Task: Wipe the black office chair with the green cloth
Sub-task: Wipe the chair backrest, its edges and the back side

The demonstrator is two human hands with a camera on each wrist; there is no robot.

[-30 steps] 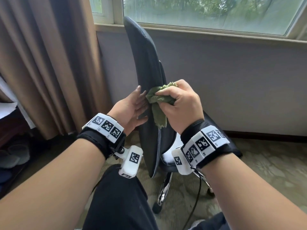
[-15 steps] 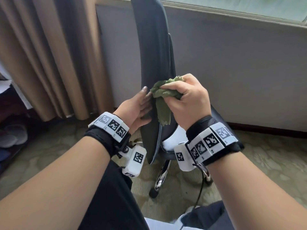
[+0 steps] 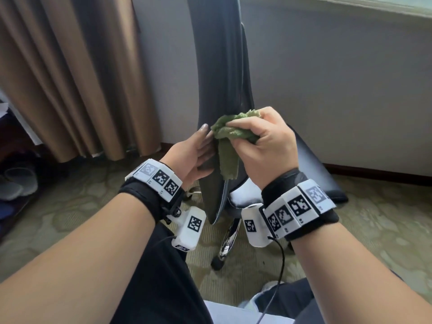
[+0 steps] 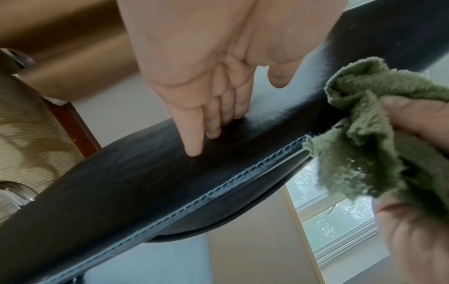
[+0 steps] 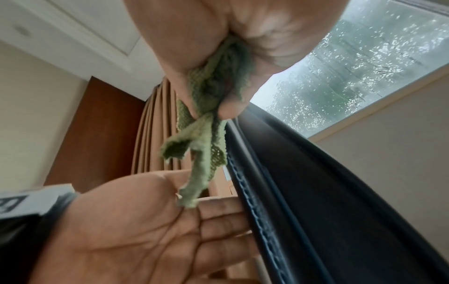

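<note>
The black office chair point(image 3: 219, 73) stands edge-on before me, its backrest upright and its seat point(image 3: 313, 169) to the right. My right hand point(image 3: 264, 141) grips the bunched green cloth point(image 3: 230, 133) against the backrest's stitched edge point(image 4: 218, 190), a tail of cloth hanging down. My left hand point(image 3: 194, 153) lies flat on the backrest's left face, fingers point(image 4: 194, 134) straight against the leather. In the right wrist view the green cloth point(image 5: 206, 107) bulges out of the fist beside the chair's rim point(image 5: 279, 182), with the left palm point(image 5: 145, 230) below.
A brown curtain point(image 3: 77, 76) hangs at the left, a grey wall point(image 3: 339, 78) runs behind the chair under a window. The chair's chrome leg and caster point(image 3: 222, 251) stand on patterned carpet. Slippers point(image 3: 16, 183) lie at the far left. My dark-trousered legs point(image 3: 163, 277) are below.
Both hands have slid down the backrest's edge, the cloth held against it. The head view has tilted downward, so the window and chair top have left the frame.
</note>
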